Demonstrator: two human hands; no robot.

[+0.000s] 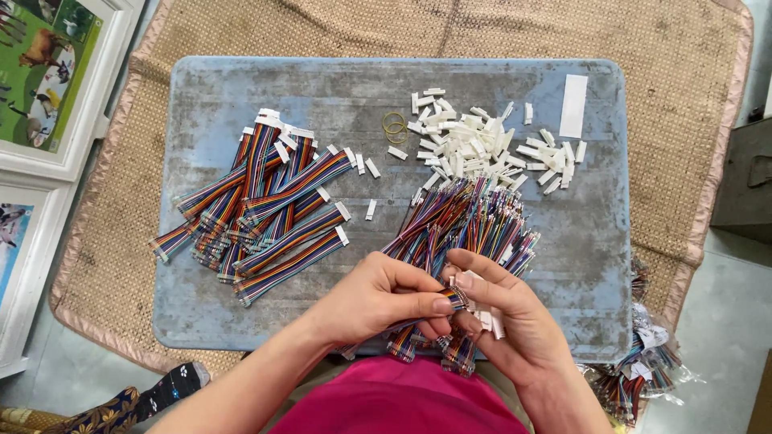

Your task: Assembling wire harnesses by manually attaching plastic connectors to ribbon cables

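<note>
Our left hand (378, 297) pinches the end of a rainbow ribbon cable (454, 298) between thumb and forefinger, closed on it near the front edge of the counter (322, 88). Our right hand (503, 317) meets it from the other side, its fingertips on the same cable end, while several white plastic connector housings (489, 320) sit cupped in its palm. Directly under and beyond both hands we see a loose bundle of unfinished ribbon cables (470, 221), their bare tips fanning away from us.

Further back lies a pile of white connector housings (470, 145), with two yellow rubber bands (394, 125) just beside it on the left and a white paper strip (573, 105) to its right. On the left half of the counter rests a heap of finished cables with white connectors fitted (261, 201), a few stray housings near it. The blue, worn counter stands on a woven mat (450, 28). More cable bundles in clear bags (639, 370) lie off the right edge.
</note>
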